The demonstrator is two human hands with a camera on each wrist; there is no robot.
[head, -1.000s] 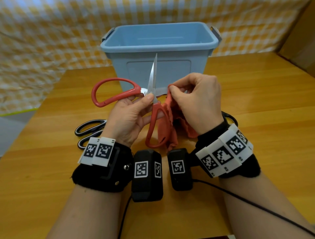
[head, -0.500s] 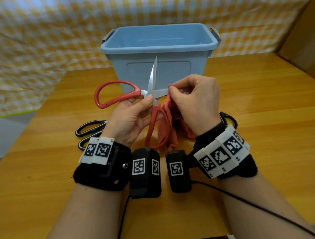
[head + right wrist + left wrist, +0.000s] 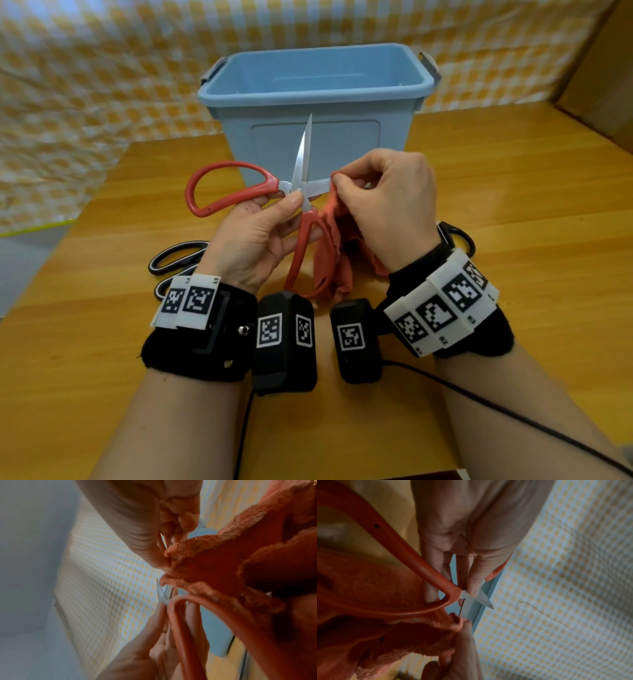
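Red-handled scissors (image 3: 236, 192) are held up above the wooden table (image 3: 513, 212) with their blades spread wide apart. My left hand (image 3: 260, 233) pinches them at the pivot, thumb on the screw. One blade (image 3: 303, 150) points up; the other runs right, behind my right hand (image 3: 387, 205). That hand pinches an orange-red cloth (image 3: 334, 253) against this blade, and the cloth hangs down between my wrists. In the left wrist view the scissors' handle (image 3: 406, 555) crosses the cloth (image 3: 402, 635). In the right wrist view my thumb presses the cloth (image 3: 214, 561) near the blades (image 3: 163, 592).
A light blue plastic bin (image 3: 318, 102) stands open just behind my hands. Black-handled scissors (image 3: 178, 260) lie on the table to the left, and another black handle (image 3: 457, 236) peeks out behind my right wrist. A yellow checked cloth (image 3: 102, 85) hangs at the back.
The red scissors and both hands have shifted slightly; the grip on the pivot and on the cloth stays the same.
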